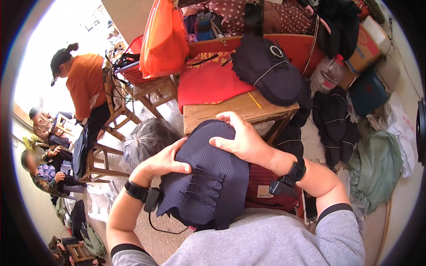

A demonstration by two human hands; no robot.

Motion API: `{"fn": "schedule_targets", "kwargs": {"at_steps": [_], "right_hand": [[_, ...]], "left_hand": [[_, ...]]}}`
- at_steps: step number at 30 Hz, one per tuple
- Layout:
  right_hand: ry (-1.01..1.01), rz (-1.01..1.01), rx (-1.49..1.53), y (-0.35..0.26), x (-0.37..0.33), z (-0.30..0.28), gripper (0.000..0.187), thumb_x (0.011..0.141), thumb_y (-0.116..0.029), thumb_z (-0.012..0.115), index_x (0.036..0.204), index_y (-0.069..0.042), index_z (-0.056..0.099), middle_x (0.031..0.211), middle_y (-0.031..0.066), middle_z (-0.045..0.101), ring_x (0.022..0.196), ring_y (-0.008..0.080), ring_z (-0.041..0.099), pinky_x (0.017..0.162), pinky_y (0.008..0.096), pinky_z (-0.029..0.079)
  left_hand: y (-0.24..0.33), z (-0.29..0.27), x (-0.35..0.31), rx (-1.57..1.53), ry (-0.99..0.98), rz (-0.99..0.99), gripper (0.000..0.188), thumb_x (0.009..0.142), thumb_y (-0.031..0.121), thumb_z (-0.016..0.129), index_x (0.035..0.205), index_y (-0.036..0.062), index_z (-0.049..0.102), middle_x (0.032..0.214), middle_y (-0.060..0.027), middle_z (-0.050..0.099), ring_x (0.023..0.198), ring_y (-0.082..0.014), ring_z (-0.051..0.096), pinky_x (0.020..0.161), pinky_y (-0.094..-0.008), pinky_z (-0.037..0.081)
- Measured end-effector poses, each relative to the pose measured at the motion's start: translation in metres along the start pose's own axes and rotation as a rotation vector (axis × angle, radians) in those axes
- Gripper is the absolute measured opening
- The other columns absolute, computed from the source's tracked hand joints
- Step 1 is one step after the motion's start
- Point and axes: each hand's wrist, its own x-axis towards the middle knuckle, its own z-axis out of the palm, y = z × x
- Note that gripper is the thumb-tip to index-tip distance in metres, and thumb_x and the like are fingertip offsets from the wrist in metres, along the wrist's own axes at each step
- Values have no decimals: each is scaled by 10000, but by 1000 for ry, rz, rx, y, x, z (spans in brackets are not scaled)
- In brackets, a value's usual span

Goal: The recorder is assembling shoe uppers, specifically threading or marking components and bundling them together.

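Observation:
In front of my chest I hold a dark navy mesh shoe upper (226,170), its row of dark lacing loops facing up. My left hand (164,160) grips its left edge, with the thumb lying on top. At the far right edge my right hand (243,138) grips it too, thumb pressed on the mesh and fingers reaching around the rim. The fingers beneath the piece are mostly hidden. Just beyond, on a wooden bench (199,117), lie a thin yellow-handled tool (254,100), a red cloth (211,88) and a bundle of dark fabric pieces (284,84) tied with white cord.
An orange plastic bag (163,42) hangs beside a red basket (128,68). A stuffed grey bag (148,139) sits left of the bench. More tied dark bundles (335,128), a large clear bottle (327,75) and sacks crowd the right. Several people sit or stand at left.

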Motion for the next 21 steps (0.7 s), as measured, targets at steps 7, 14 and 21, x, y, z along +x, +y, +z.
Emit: {"fn": "schedule_targets", "kwargs": {"at_steps": [7, 14, 21], "right_hand": [[-122, 252, 933, 37, -63, 6, 792, 966, -442, 641, 1513, -10, 267, 1464, 139, 419, 1365, 211, 375, 1145, 376, 294], [-199, 452, 1176, 30, -73, 30, 603, 1080, -427, 382, 1527, -32, 290, 1499, 91, 430, 1362, 158, 404, 1149, 339, 302], [-66, 174, 744, 37, -58, 50, 530, 1108, -396, 280, 1377, 40, 416, 1370, 111, 482, 1298, 182, 429, 1116, 297, 306]], "left_hand": [[-24, 3, -14, -152, 66, 27, 1136, 668, 402, 935, 1503, -55, 315, 1425, -102, 499, 1311, -164, 457, 1123, -304, 335], [-59, -23, -14, -311, 8, 89, 1106, 634, 334, 957, 1510, 9, 365, 1470, -45, 492, 1333, -149, 444, 1133, -305, 318], [-68, -29, -18, -296, -42, -74, 1258, 493, 441, 998, 1489, -6, 372, 1414, -66, 519, 1298, -180, 460, 1124, -318, 323]]}}
